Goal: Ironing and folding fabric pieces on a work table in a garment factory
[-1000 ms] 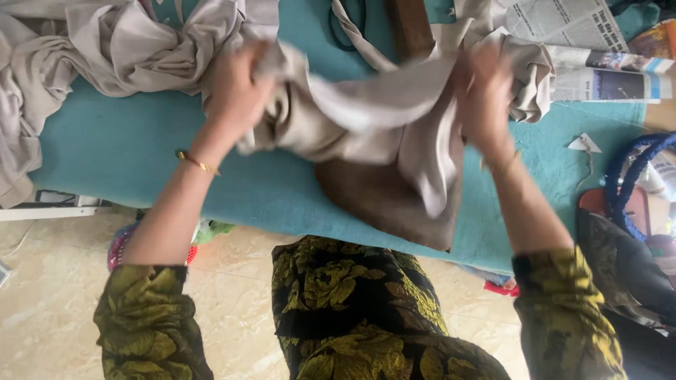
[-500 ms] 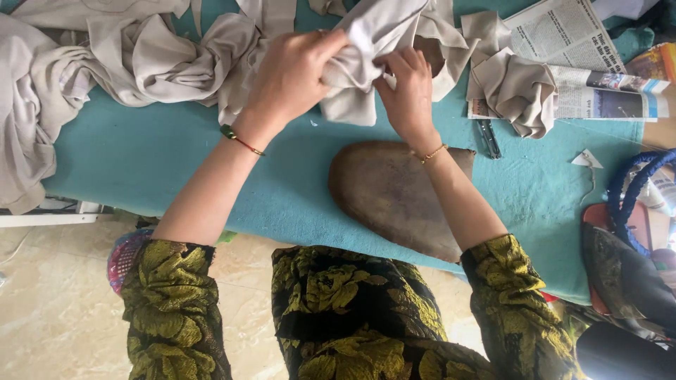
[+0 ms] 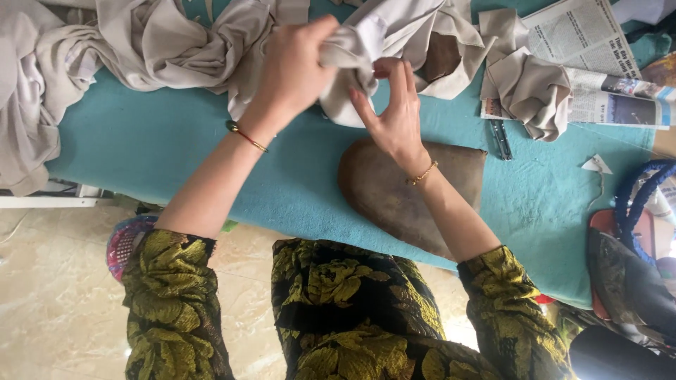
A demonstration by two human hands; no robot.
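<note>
My left hand (image 3: 292,67) grips a bunched piece of beige cloth (image 3: 394,32) at the far side of the teal table (image 3: 211,162). My right hand (image 3: 394,116) is just to its right, fingers spread, pinching the lower edge of the same cloth. Below my right wrist lies a brown, worn, rounded pad (image 3: 394,186) flat on the teal cover. Both wrists wear thin gold bangles.
A large heap of beige fabric (image 3: 84,56) covers the table's far left. A smaller folded beige piece (image 3: 528,91) rests on a newspaper (image 3: 598,63) at the right. A dark pen (image 3: 500,137) lies by the pad. A bag with blue handles (image 3: 634,218) stands at the right edge.
The beige cloth was lifted off the brown pad and carried to the far side of the table. Both hands moved away from me and closer together, bunching it.
</note>
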